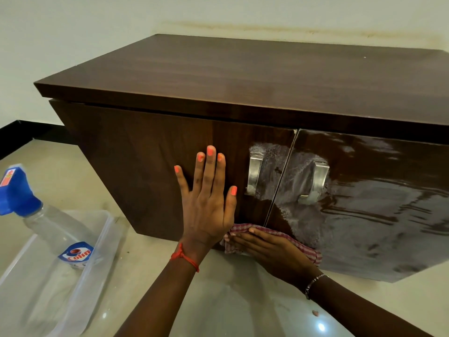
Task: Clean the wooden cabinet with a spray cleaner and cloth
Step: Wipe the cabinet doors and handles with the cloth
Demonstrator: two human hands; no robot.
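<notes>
A low dark wooden cabinet [243, 76] with two doors and two metal handles [254, 175] stands on the floor against the wall. My left hand [207, 203] lies flat and spread against the left door. My right hand [269, 249] presses a checked pink cloth [308, 251] onto the bottom edge of the doors, near the gap between them. White spray film and wet streaks cover the right door [376, 203] and the area around the handles. A clear spray bottle [51, 227] with a blue trigger head stands at the left.
The spray bottle sits inside a clear plastic tub [97, 263] on the glossy tiled floor at the lower left. A white wall with a black skirting strip [21, 132] runs behind the cabinet.
</notes>
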